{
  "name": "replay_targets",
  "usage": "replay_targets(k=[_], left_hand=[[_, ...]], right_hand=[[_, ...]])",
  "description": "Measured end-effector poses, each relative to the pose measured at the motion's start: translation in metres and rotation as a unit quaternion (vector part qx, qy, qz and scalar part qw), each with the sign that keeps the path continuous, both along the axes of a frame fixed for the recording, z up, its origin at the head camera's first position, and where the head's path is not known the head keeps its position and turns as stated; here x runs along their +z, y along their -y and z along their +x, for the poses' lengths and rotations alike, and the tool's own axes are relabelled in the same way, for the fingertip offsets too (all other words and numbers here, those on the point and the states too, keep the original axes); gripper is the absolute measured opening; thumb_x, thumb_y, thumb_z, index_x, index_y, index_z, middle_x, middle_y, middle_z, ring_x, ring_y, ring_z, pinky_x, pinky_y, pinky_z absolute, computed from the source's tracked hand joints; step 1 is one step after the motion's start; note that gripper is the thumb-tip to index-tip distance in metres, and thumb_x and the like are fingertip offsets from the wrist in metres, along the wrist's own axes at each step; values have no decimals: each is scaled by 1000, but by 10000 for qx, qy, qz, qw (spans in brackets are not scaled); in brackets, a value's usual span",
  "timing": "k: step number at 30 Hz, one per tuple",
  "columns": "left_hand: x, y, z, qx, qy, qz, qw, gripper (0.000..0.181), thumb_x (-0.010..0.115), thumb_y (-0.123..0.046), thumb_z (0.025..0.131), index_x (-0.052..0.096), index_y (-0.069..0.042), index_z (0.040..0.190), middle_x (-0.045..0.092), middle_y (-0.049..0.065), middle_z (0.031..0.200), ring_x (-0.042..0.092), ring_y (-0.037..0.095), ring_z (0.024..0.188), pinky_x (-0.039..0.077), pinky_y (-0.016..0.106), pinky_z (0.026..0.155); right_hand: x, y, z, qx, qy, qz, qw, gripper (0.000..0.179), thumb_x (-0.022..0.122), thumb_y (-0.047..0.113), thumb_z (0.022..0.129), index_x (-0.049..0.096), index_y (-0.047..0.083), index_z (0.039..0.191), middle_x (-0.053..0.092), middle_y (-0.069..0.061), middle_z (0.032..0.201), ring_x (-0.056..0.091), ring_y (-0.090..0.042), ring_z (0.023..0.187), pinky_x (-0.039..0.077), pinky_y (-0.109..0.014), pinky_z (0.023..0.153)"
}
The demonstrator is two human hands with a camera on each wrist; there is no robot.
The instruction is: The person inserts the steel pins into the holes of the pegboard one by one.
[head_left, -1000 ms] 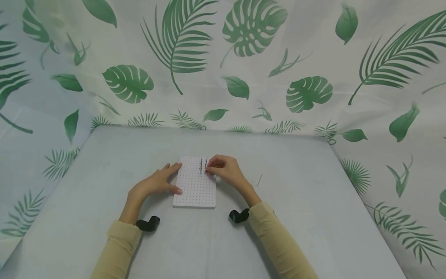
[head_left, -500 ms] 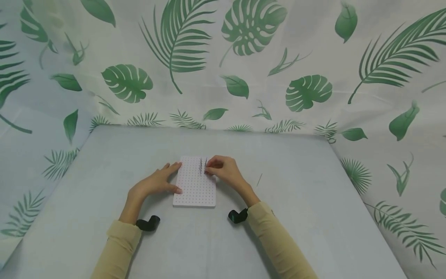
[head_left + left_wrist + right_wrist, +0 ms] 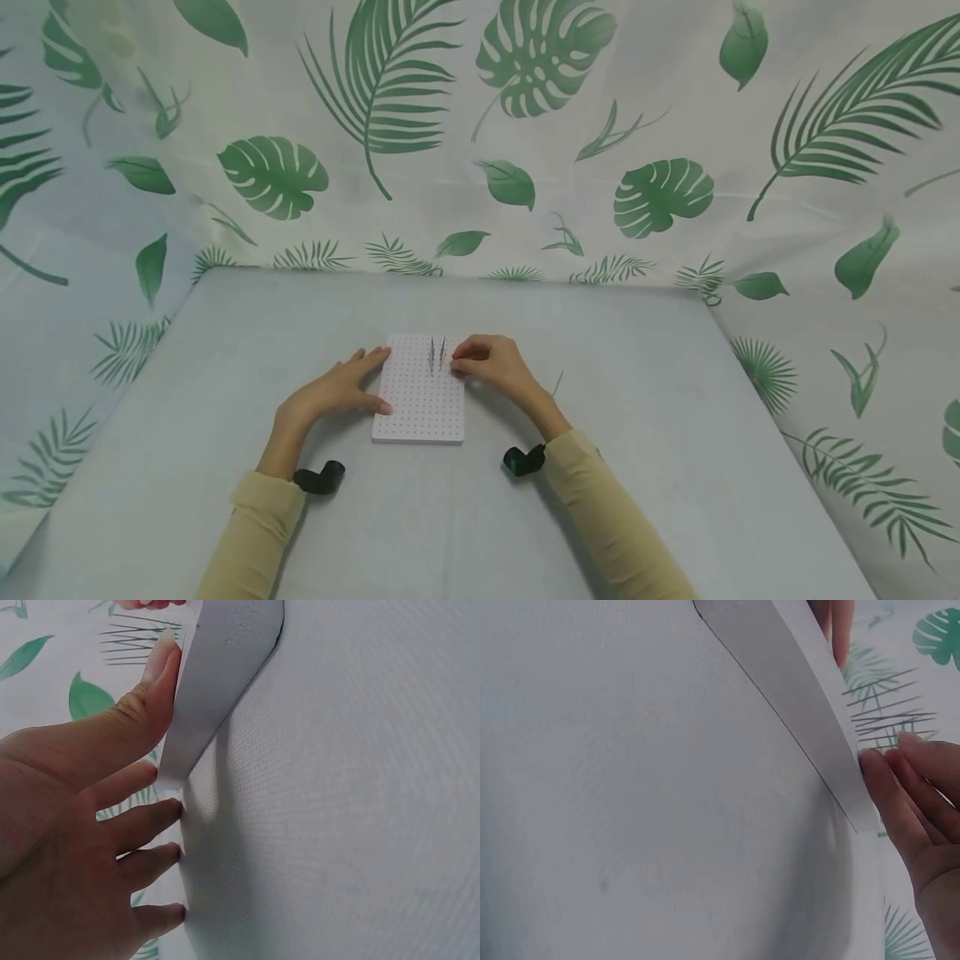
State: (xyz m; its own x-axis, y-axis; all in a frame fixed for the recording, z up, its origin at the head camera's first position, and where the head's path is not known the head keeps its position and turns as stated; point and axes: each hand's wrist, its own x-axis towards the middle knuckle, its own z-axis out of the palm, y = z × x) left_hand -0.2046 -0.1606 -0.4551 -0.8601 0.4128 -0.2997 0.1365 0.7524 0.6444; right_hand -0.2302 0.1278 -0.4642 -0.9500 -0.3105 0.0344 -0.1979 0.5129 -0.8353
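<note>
A white board with a grid of small holes (image 3: 418, 412) lies on the table. Several thin dark metal pins (image 3: 432, 357) stand upright in it in two rows, towards its far right part; in the right wrist view these pins (image 3: 885, 697) rise side by side. My left hand (image 3: 337, 390) lies along the board's left side with spread fingers, its thumb resting on the board. Over the right edge, close beside the pins, is my right hand (image 3: 491, 364). Its thumb and fingers are loosely bent, and no pin shows between them.
One loose pin (image 3: 558, 382) lies on the pale table (image 3: 637, 467), right of the board and partly behind the right forearm. A leaf-printed cloth (image 3: 420, 200) hangs along the back and sides.
My right hand, which was at the right row of pins, has moved slightly right, away from them. That row now shows more fully. My left hand keeps its place.
</note>
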Motion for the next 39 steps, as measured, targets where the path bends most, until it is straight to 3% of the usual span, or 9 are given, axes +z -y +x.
replay_targets(k=[9, 21, 29, 39], left_hand=[[1, -2, -1, -10, -17, 79, 10000, 101, 82, -34, 86, 23, -6, 164, 17, 20, 170, 4, 47, 158, 5, 69, 124], [-3, -3, -2, 34, 8, 45, 10000, 102, 83, -35, 85, 24, -7, 164, 18, 19, 170, 5, 47, 158, 8, 71, 123], [1, -3, -1, -9, -62, 74, 10000, 102, 83, -34, 84, 26, -5, 163, 20, 21, 169, 7, 48, 157, 8, 70, 124], [0, -1, 0, -20, -42, 14, 10000, 101, 82, -34, 85, 24, -5, 163, 18, 21, 170, 6, 48, 157, 8, 70, 124]], right_hand=[[3, -26, 4, -48, -66, 87, 9999, 10, 76, 12, 92, 77, 7, 101, 79, -5, 93, 74, -12, 82, 58, -25, 74], [5, -56, 9, -127, -285, 557, 9980, 13, 77, 13, 92, 77, 9, 104, 78, -6, 100, 72, -18, 89, 58, -31, 77], [7, -76, 12, -270, -461, 904, 9945, 13, 77, 15, 93, 78, 10, 105, 78, -6, 100, 72, -19, 91, 59, -36, 82], [12, -100, 19, -487, -422, 1308, 9893, 16, 76, 16, 93, 77, 9, 107, 74, -6, 94, 63, -17, 80, 51, -31, 70]])
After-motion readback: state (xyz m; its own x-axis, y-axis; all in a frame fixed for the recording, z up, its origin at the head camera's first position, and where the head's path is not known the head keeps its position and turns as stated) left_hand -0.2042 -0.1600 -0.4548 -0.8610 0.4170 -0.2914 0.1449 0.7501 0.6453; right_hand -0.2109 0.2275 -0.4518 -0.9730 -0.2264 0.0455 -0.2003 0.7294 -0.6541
